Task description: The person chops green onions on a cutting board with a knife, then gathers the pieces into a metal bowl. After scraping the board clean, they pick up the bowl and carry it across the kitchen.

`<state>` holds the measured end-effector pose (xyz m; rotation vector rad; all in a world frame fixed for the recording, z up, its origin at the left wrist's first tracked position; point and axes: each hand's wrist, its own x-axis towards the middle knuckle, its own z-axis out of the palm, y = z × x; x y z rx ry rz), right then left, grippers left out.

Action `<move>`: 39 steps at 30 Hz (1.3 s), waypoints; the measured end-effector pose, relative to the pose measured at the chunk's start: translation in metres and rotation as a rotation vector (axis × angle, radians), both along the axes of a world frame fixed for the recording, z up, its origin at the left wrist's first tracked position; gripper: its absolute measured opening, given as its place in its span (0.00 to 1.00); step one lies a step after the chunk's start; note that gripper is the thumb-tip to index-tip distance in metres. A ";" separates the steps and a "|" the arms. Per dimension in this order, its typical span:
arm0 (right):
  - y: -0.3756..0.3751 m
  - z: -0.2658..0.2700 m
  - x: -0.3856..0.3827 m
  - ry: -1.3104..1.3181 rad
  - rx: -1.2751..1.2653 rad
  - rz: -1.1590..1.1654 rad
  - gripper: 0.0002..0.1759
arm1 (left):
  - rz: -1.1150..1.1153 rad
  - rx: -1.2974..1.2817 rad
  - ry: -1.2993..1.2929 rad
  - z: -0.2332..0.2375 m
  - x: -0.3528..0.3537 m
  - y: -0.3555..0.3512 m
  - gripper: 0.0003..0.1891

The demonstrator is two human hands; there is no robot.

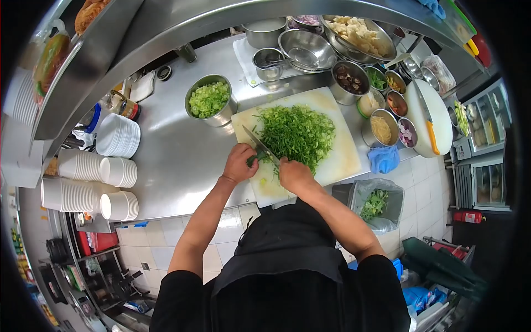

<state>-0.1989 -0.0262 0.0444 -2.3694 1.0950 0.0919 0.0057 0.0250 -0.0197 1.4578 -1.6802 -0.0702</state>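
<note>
My right hand [295, 176] is closed around the handle of a kitchen knife [261, 145], whose blade points up and left along the edge of a heap of chopped scallions [298, 135]. Closed fingers of my left hand [240, 163] hold a short bunch of scallions [256, 158] beside the blade. Under both hands lies a white cutting board [345, 152], with small pale green bits near its lower left part. Beyond its upper left corner stands a steel pot [227, 114] filled with chopped light green vegetable [209, 99].
Steel containers of ingredients, including a noodle-like yellow pile [381, 128], crowd the right, near a blue cloth [384, 160]. A yellow-handled knife [431, 135] lies on a round white board [442, 119]. Stacked white bowls [118, 136] stand left. A lined bin [390, 191] is below right.
</note>
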 end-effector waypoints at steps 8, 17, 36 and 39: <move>0.005 -0.003 -0.002 -0.003 -0.047 0.045 0.11 | -0.032 0.106 -0.120 -0.013 0.002 -0.009 0.06; 0.005 0.005 -0.005 -0.002 -0.036 0.022 0.12 | -0.017 0.062 -0.128 -0.014 -0.003 -0.015 0.05; 0.009 0.001 -0.001 0.010 -0.021 0.031 0.14 | 0.002 0.122 -0.147 -0.014 -0.002 -0.004 0.07; 0.007 0.003 -0.002 -0.002 -0.037 -0.007 0.12 | 0.002 0.134 -0.154 -0.012 -0.001 -0.005 0.06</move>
